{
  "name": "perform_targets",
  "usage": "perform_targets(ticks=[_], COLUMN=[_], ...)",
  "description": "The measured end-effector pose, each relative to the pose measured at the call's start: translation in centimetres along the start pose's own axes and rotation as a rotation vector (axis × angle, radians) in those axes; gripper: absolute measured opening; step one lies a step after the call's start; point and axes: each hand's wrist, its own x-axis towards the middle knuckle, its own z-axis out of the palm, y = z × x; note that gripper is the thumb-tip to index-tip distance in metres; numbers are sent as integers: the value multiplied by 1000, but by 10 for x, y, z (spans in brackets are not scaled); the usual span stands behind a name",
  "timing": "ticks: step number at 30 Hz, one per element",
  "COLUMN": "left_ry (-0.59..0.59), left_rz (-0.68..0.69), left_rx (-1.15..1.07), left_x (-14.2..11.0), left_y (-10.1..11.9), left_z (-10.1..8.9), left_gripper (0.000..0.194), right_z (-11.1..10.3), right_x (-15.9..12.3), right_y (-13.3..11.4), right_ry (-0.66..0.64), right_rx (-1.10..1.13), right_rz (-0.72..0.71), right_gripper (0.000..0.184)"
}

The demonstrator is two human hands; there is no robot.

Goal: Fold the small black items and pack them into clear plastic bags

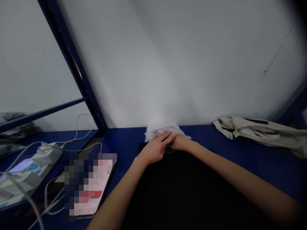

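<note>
My left hand (pixel 155 148) and my right hand (pixel 178 142) meet at the far edge of a large black surface (pixel 172 191), whose kind I cannot make out. The left fingers are stretched out and reach across the right hand's fingers. Bent downward, the right hand looks closed, but its fingertips are hidden behind the left hand. Just beyond both hands lies a whitish, see-through plastic bag (pixel 154 128), partly covered by them. A thin pale curved edge (pixel 169 151) shows below the right hand; what it belongs to is unclear.
On the blue tabletop (pixel 124 137), a lit phone (pixel 99 188), partly pixelated, lies at the left. White cables and a power strip (pixel 35 180) with plugs fill the far left. A beige cloth bag (pixel 261 132) lies at the right. Behind stand a white wall and a blue frame post (pixel 79 70).
</note>
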Motion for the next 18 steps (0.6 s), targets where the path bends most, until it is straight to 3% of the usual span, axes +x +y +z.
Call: perform_targets(ticks=[2, 5, 11, 18], left_ry=[13, -2, 38, 99], left_rz=[24, 36, -22, -135], left_rx=[19, 38, 61, 251], left_x=[-1, -3, -8, -9], left_y=[-1, -2, -15, -23], left_z=[-2, -5, -9, -3], left_gripper=[66, 79, 81, 19], right_z=[-7, -19, -33, -42], right_x=[-6, -15, -31, -46], right_y=[1, -2, -5, -12], right_ry=[-9, 3, 182, 289], right_rx=[26, 65, 19, -11], right_rz=[-1, -11, -70, 15], right_gripper=[30, 34, 42, 21])
